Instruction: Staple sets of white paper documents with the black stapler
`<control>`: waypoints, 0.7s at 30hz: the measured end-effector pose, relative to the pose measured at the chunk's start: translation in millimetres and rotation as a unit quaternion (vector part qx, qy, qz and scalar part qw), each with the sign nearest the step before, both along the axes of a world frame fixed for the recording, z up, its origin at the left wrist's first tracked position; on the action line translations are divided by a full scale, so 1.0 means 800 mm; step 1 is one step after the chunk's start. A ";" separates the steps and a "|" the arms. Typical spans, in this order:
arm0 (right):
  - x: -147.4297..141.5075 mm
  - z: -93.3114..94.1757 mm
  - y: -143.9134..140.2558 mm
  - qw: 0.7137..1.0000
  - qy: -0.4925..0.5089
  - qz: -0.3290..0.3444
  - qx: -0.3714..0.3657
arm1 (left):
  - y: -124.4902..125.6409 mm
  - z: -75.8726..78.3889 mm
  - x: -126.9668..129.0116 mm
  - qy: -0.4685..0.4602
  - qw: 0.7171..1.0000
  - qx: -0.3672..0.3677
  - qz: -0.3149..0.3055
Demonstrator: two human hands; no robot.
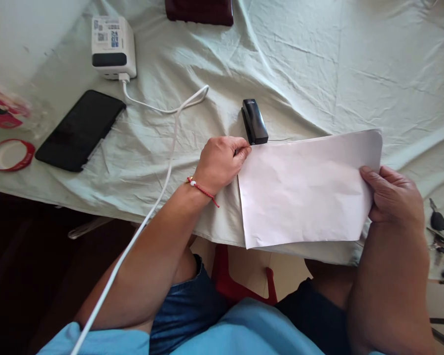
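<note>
We hold a folded sheet of white paper (307, 190) at the near edge of the worktop (318, 74), which is covered with a pale green cloth; the sheet's lower edge overhangs that edge toward us. Our left hand (222, 162) pinches the sheet's upper-left corner between thumb and fingertips, at 9 o'clock from the sheet's centre. Our right hand (392, 197) grips the right edge at 3 o'clock, thumb on top and fingers hidden beneath. A small black stapler (254, 121) lies just beyond the pinched corner, at 12 o'clock from the left hand, touching or nearly touching the sheet. We judge the paper light, thin and limp; it creases readily and will sag if held at one point, so hold it at two opposite edges. At 10 o'clock lie a black phone (80, 129), a white charger (113, 47) with its cable (163, 162), and a red wristband (11, 155). Keys (442, 241) rest at 4 o'clock.
</note>
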State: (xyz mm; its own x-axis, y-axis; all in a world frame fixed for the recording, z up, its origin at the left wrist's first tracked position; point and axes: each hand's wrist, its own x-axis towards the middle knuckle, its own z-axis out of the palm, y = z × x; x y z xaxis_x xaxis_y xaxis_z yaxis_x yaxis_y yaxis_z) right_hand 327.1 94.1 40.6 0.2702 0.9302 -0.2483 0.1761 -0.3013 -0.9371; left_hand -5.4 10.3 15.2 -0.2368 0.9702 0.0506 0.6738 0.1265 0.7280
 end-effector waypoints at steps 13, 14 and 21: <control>-0.003 0.003 -0.001 1.000 0.010 -0.001 -0.009 | 0.006 -0.007 0.005 0.019 0.999 0.006 0.034; -0.004 0.003 -0.001 1.000 0.010 -0.002 -0.010 | 0.007 -0.008 0.005 0.020 0.999 0.006 0.045; -0.005 0.002 0.003 1.000 -0.009 -0.003 -0.008 | 0.014 -0.012 0.009 0.001 0.996 0.015 0.090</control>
State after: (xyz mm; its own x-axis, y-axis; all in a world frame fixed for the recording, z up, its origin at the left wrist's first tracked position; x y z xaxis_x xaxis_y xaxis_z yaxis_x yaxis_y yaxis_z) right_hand 323.4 96.6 41.9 0.2811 0.9240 -0.2592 0.1901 -0.3183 -0.9287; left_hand 1.8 21.2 5.9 -0.4075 0.9098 0.0793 0.6439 0.2246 0.7314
